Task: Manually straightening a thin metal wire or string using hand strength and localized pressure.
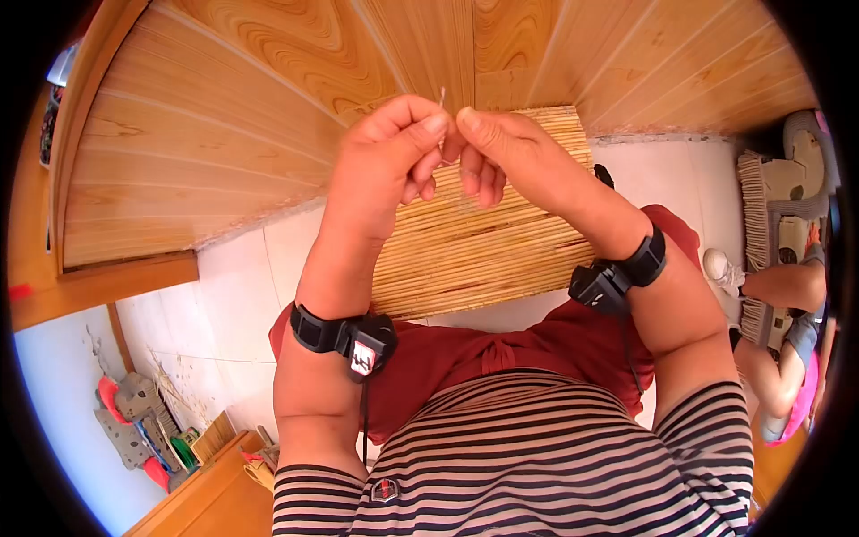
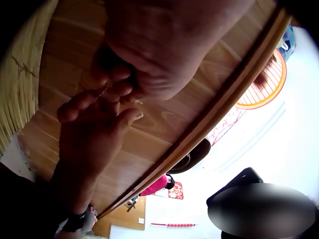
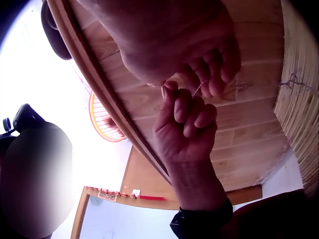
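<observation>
Both hands meet above a mat of thin reed-like stalks (image 1: 447, 259). My left hand (image 1: 380, 161) pinches a thin, pale twisted string (image 1: 442, 95) between thumb and forefinger, and a short end sticks up past the fingertips. Close beside it, my right hand (image 1: 519, 157) has its thumb over the forefinger and its other fingers curled below. In the right wrist view the twisted string (image 3: 199, 88) runs from the curled fingers of the left hand (image 3: 187, 132) to those of the right hand (image 3: 184, 50). Part of the string is hidden inside the fingers.
A curved wood-grain panel (image 1: 242, 107) rises behind the mat. Pale floor tiles (image 1: 242, 313) show around it. At the right another person's leg (image 1: 778, 286) is near a grey patterned seat (image 1: 796, 174). Wooden furniture (image 1: 206, 483) stands at the lower left.
</observation>
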`<state>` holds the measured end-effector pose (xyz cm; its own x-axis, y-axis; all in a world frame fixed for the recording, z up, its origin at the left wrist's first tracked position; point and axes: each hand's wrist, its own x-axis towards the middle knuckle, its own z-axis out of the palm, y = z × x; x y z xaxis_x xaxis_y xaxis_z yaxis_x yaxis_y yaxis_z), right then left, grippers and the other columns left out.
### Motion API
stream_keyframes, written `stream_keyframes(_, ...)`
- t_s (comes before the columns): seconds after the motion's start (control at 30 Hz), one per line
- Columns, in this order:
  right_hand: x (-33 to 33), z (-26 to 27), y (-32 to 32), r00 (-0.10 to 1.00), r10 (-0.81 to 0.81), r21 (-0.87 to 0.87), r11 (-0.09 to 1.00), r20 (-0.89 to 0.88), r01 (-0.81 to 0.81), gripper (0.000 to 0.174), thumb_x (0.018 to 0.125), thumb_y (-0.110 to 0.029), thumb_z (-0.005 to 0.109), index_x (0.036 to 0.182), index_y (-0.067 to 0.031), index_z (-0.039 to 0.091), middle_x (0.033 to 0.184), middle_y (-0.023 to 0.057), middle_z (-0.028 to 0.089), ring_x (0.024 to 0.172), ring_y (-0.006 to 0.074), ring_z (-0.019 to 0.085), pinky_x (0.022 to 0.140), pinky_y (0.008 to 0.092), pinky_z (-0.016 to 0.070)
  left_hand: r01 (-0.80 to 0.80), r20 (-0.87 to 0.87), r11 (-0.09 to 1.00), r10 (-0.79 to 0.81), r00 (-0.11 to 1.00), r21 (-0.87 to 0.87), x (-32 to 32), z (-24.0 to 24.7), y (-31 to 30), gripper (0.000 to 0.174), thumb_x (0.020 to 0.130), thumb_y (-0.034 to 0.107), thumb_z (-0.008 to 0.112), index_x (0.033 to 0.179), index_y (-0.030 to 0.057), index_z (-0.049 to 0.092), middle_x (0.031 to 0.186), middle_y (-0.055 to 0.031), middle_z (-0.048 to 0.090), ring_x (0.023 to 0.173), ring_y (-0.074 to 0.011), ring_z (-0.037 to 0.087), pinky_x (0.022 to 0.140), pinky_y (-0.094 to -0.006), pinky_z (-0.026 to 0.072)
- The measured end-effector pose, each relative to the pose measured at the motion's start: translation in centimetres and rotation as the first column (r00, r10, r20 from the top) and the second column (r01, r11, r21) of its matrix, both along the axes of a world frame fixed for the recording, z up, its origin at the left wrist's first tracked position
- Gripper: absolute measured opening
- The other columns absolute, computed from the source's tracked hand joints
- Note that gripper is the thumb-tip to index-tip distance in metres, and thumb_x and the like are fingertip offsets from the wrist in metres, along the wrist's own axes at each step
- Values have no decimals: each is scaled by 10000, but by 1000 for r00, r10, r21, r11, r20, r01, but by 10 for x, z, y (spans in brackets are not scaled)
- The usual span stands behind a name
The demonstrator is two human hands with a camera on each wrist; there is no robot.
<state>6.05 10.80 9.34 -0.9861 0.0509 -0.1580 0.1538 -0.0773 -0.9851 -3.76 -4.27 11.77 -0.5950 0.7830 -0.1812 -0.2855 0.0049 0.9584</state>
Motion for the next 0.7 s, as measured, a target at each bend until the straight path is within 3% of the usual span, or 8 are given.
stream_keyframes(0.07,1,0,4,999,-37,41,998,3,37,575,947,-564,413,886,-20,589,653,52,545,541,113,528,481,233,446,-10,-114,998,3,993,-68,5,1,4,167,924,189,573,830,53,590,563,46,441,487,-32,380,440,-199,353)
stream_keyframes(0.23,5,11,9,989,-125,94,987,-80,133,536,958,-518,435,857,-13,585,704,31,547,592,102,517,513,240,448,-29,-211,987,-4,977,-156,9,1,13,164,919,199,584,843,54,599,559,53,436,479,-27,373,440,-190,351)
stream_keyframes(0.3,5,9,8,932,-223,118,957,-286,265,423,957,-410,502,888,-2,592,762,20,572,654,94,533,586,235,465,-40,-226,983,-1,974,-178,8,-1,14,169,916,218,590,865,57,606,554,52,433,469,-23,361,444,-179,350)
stream_keyframes(0.33,4,10,6,932,-226,117,956,-284,268,423,957,-410,502,888,-2,592,762,20,572,654,94,533,586,235,465,-26,-207,988,-6,978,-154,8,-2,15,167,917,214,589,865,56,607,552,53,429,467,-24,359,441,-180,348)
stream_keyframes(0.4,2,12,5,877,-314,40,935,-365,351,258,923,-262,586,910,-4,602,800,21,595,688,85,551,641,228,466,-12,-188,992,-13,982,-129,8,-2,15,166,918,211,587,865,55,608,551,54,426,465,-25,358,439,-180,346)
stream_keyframes(0.5,4,15,11,907,-285,13,953,-310,304,155,887,-160,627,905,-7,608,795,17,608,719,72,559,641,220,463,14,-182,991,-38,982,-131,10,0,16,141,923,155,580,834,50,610,571,61,438,498,-24,392,431,-195,347)
stream_keyframes(0.63,5,9,20,937,-173,115,970,-303,216,148,896,-173,627,980,-54,607,841,-24,611,721,46,554,585,185,436,35,-202,987,-67,977,-156,12,0,17,136,921,160,585,846,51,616,574,62,441,501,-23,394,433,-194,348)
stream_keyframes(0.7,5,9,19,932,-209,133,957,-296,257,113,898,-173,622,877,-64,598,747,-39,573,678,31,528,561,186,422,46,-203,986,-78,976,-160,12,0,17,137,921,162,586,847,51,617,576,62,442,502,-22,394,434,-193,349)
